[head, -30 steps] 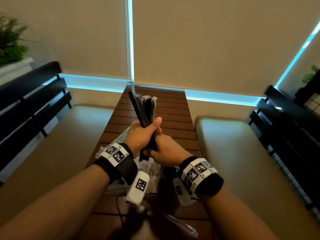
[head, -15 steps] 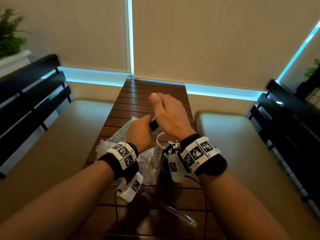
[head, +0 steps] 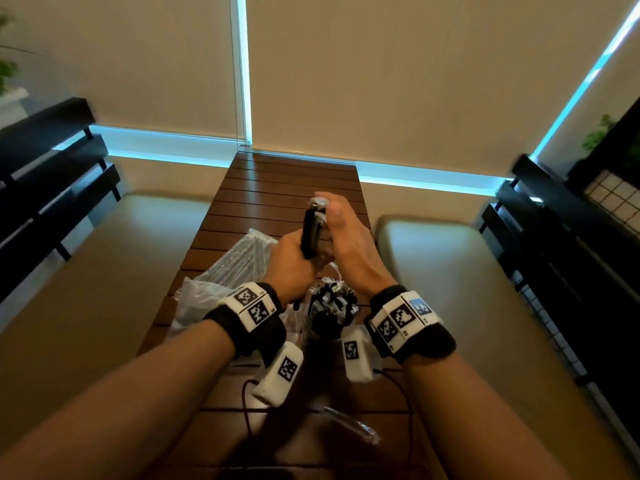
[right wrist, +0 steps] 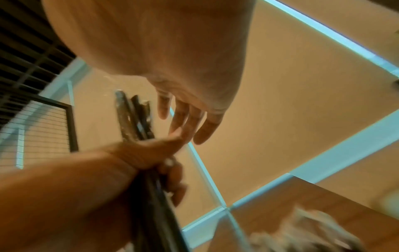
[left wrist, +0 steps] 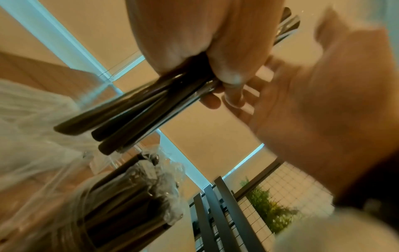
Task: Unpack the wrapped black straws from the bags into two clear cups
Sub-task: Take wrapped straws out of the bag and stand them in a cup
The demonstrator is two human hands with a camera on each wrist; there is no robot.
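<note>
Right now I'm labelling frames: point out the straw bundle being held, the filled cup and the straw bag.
straw bundle (head: pixel 309 233), head view, black shafts above the left fist.
filled cup (head: pixel 330 306), head view, wrapped straw tips.
straw bag (head: pixel 242 263), head view, clear plastic over straws.

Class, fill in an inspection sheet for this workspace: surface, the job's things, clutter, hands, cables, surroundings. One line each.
Surface: dark brown slatted wooden table.
Job's things: bundle of wrapped black straws held upright; clear plastic cup already packed with straws near the wrists; clear plastic bag with more straws lying on the table at left.
Clutter: one loose clear-wrapped item at the near edge.
Hands: left hand grips the bundle; right hand is beside the bundle's top, fingers extended.
Cables: thin black wires hang from the wrist units.
Surroundings: beige cushioned benches, drawn beige blinds, black railings.
</note>
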